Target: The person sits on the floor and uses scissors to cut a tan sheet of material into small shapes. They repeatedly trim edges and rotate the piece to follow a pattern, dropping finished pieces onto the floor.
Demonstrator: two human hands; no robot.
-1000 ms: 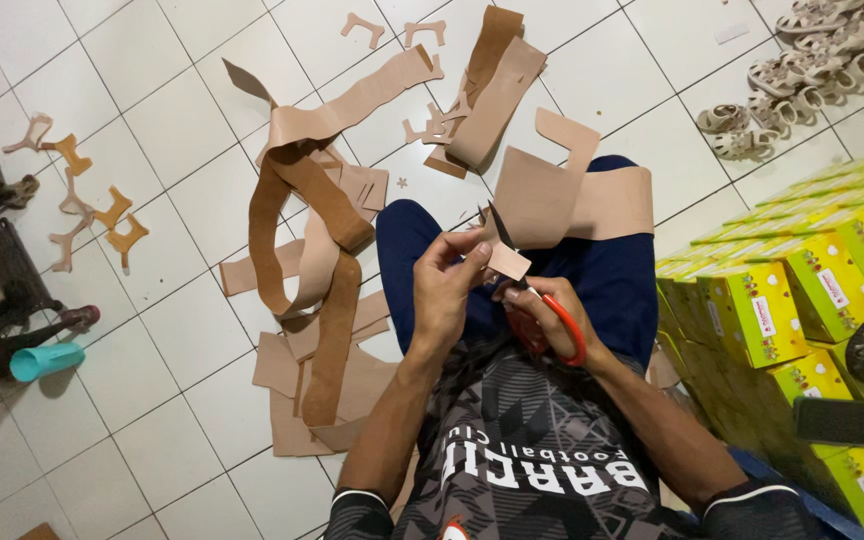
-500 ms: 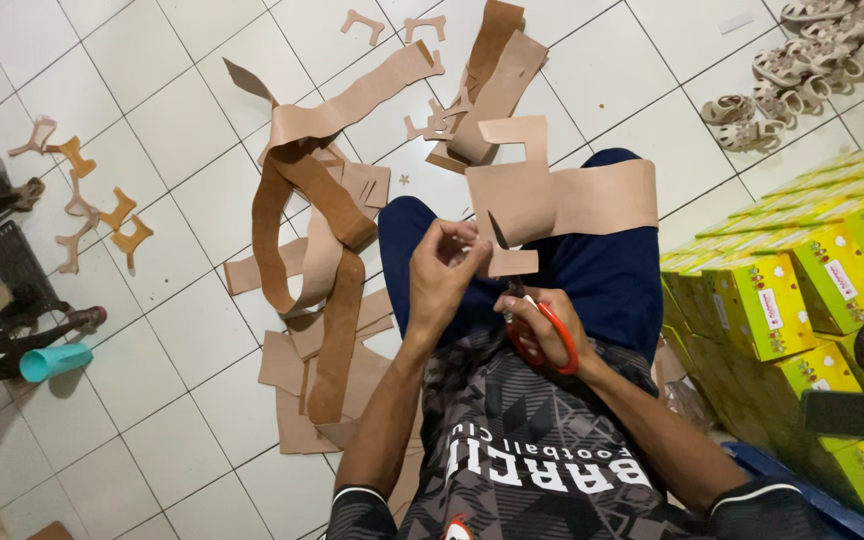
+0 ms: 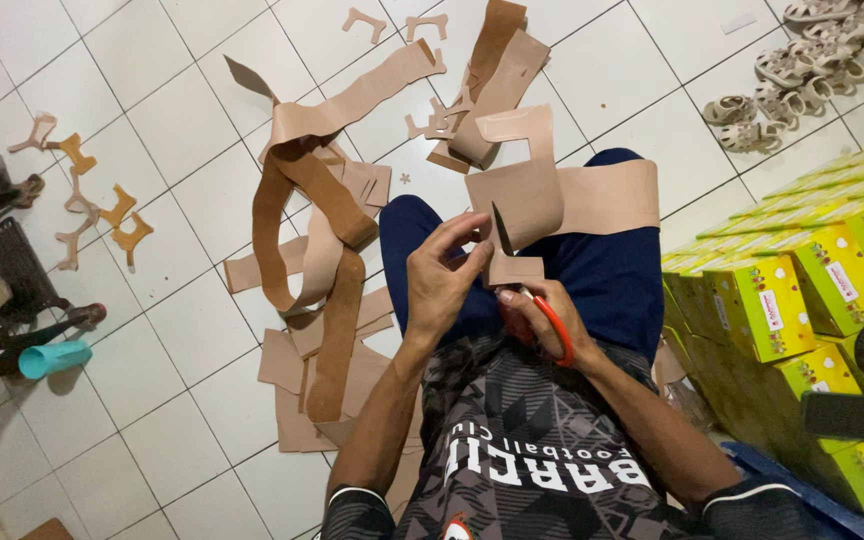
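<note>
Left hand (image 3: 442, 280) pinching a tan leather sheet (image 3: 527, 190) over the lap, right hand (image 3: 542, 315) closed on red-handled scissors (image 3: 522, 285), scrap strips (image 3: 322, 230) on the floor (image 3: 152, 130).

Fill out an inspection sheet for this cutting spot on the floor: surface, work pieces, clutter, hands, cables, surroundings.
Surface: white tiled floor; the person sits on it.
Work pieces: tan sheet strip lies over the lap; red-handled scissors have blades open into it.
Clutter: long tan offcut strips and flat scraps beside the legs; small cut shapes scattered on the tiles.
Hands: left hand pinches the strip's cut edge; right hand grips the scissors.
Cables: nothing seen.
Surroundings: stacked yellow boxes, sandals, a teal cup, a dark crate.
</note>
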